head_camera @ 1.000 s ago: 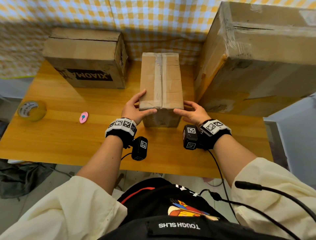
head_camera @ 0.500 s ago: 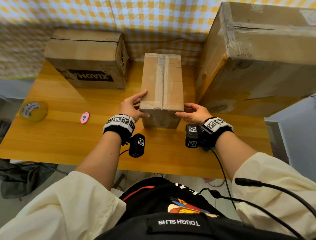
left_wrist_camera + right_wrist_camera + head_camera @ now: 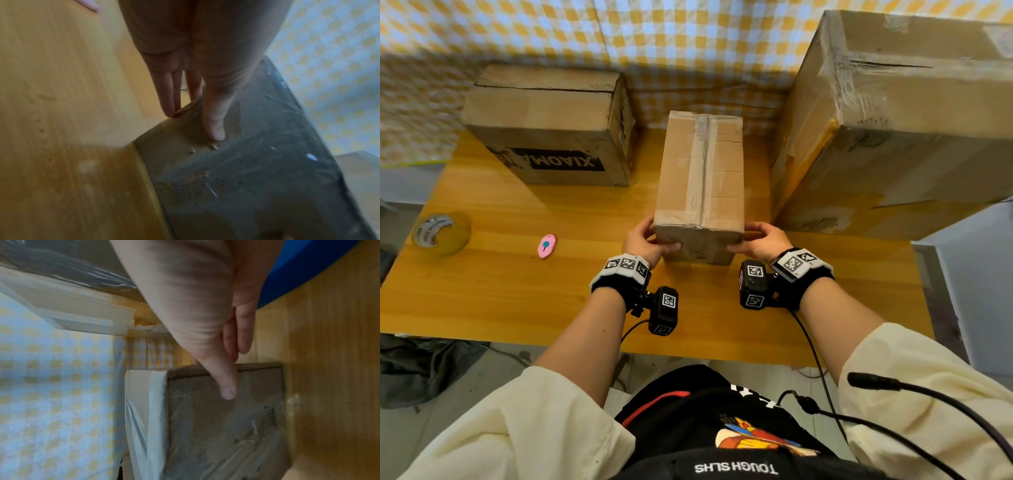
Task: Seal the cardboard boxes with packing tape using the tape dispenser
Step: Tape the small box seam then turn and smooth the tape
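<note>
A small cardboard box stands in the middle of the wooden table, with clear tape along its top seam. My left hand grips its near left corner, thumb on the near face and fingers on the left side. In the left wrist view the thumb presses the taped face of the box. My right hand grips the near right corner the same way. The right wrist view shows that thumb on the box. A roll of yellowish packing tape lies at the table's left edge.
A pink pocket cutter lies between the tape roll and my left hand. A medium cardboard box with black lettering stands at the back left. A large taped cardboard box fills the right side, close to the small box. A checked cloth hangs behind.
Both hands have slid lower on the small box's near corners. The left thumb has come off the top edge onto the near face, and the box has turned slightly.
</note>
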